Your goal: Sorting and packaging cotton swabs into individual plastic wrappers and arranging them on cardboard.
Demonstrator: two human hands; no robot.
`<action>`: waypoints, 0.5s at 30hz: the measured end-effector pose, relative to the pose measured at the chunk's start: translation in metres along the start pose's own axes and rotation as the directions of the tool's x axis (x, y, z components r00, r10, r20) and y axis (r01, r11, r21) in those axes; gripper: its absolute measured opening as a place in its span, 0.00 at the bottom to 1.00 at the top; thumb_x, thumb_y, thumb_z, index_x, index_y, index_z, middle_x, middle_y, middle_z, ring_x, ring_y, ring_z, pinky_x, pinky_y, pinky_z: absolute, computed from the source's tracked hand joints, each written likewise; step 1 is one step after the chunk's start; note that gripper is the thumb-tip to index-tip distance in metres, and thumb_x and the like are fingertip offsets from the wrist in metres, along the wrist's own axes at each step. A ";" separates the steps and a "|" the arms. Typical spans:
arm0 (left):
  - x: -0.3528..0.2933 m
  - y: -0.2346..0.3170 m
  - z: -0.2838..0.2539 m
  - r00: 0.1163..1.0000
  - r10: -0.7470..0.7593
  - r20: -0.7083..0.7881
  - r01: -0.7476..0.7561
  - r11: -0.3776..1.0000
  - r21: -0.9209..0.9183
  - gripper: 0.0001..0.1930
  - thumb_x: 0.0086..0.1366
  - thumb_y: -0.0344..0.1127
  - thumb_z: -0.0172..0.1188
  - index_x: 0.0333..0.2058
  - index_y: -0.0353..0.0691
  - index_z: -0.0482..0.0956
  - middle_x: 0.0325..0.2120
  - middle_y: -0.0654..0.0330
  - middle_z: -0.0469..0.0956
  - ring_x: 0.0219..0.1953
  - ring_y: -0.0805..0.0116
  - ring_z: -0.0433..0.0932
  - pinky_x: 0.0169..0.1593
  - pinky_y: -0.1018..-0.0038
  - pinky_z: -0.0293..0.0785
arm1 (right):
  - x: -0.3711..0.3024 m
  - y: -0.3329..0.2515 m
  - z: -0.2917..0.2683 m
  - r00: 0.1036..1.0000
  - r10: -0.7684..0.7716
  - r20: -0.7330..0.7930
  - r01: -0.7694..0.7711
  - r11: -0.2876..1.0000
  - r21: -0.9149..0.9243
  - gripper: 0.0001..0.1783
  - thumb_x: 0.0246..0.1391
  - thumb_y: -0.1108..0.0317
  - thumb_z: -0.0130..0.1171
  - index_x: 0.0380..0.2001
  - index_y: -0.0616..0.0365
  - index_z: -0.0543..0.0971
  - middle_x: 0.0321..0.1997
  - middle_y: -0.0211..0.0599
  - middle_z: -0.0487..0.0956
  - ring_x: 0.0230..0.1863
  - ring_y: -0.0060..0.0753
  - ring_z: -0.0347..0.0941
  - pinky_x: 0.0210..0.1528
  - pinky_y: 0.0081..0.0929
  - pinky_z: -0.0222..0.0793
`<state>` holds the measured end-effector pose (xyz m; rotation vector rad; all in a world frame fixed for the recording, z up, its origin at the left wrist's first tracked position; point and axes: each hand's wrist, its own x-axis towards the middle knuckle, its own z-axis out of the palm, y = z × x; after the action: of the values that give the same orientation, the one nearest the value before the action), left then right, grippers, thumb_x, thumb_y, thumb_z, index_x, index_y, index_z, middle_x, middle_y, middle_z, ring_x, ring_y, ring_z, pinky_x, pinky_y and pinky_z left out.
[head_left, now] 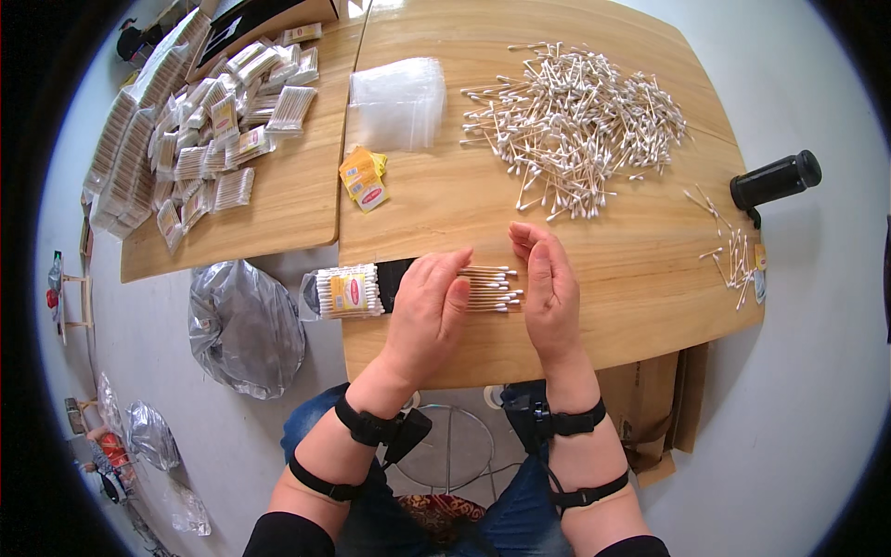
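Note:
A row of wooden-stemmed cotton swabs [492,289] lies near the table's front edge, white tips toward the right. My left hand [429,299] rests over the stems, fingers stretched out together and thumb apart, hiding the row's left part. Just right of the tips stands my right hand [549,290], palm turned left, fingers slightly bent and nothing visible in them. To the left of my left hand, a clear bag [312,297] surrounds a packed bundle of swabs with a yellow and red label card [349,292]. A black strip [393,278] shows between this bundle and my hand.
A large heap of loose swabs [585,130] covers the far right. Clear bags [399,102] and yellow cards [364,178] lie far left of it. Many filled packets [223,121] crowd the left table. A black cylinder [776,180] and stray swabs [738,262] sit along the right edge.

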<state>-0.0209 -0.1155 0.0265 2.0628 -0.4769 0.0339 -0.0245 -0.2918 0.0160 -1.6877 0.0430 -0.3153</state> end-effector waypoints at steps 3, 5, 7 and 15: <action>-0.002 0.001 0.004 0.992 -0.108 -0.062 0.091 0.968 -0.235 0.23 0.79 0.44 0.46 0.63 0.33 0.69 0.58 0.47 0.74 0.62 0.51 0.71 0.69 0.62 0.60 | -0.006 -0.006 0.002 0.999 -0.014 0.029 0.015 0.999 -0.038 0.20 0.76 0.61 0.43 0.55 0.65 0.75 0.54 0.48 0.79 0.57 0.44 0.76 0.61 0.34 0.69; -0.002 0.001 0.007 0.984 -0.154 -0.090 0.111 0.924 -0.365 0.25 0.81 0.45 0.43 0.65 0.32 0.68 0.62 0.47 0.72 0.66 0.52 0.68 0.71 0.65 0.58 | -0.008 -0.009 0.005 0.998 -0.040 0.049 0.043 0.998 -0.055 0.20 0.76 0.60 0.42 0.56 0.65 0.75 0.55 0.49 0.79 0.59 0.45 0.75 0.63 0.35 0.67; -0.003 0.001 0.011 0.982 -0.184 -0.030 0.141 0.839 -0.526 0.33 0.81 0.55 0.31 0.70 0.33 0.59 0.70 0.54 0.61 0.73 0.63 0.56 0.75 0.67 0.46 | -0.010 -0.008 0.009 0.996 -0.059 0.069 0.062 0.997 -0.040 0.21 0.76 0.60 0.41 0.57 0.65 0.73 0.58 0.50 0.78 0.63 0.47 0.72 0.67 0.36 0.64; -0.003 -0.001 0.021 0.977 -0.210 -0.026 0.146 0.756 -0.639 0.35 0.81 0.57 0.29 0.71 0.34 0.56 0.73 0.55 0.57 0.76 0.63 0.49 0.76 0.67 0.41 | -0.011 -0.015 0.025 0.990 -0.046 0.131 0.051 0.998 -0.039 0.23 0.77 0.58 0.39 0.60 0.66 0.72 0.61 0.52 0.75 0.65 0.49 0.70 0.68 0.37 0.63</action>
<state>-0.0271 -0.1315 0.0145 1.4129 -0.1839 -0.1285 -0.0315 -0.2634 0.0256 -1.7496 -0.0889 -0.2412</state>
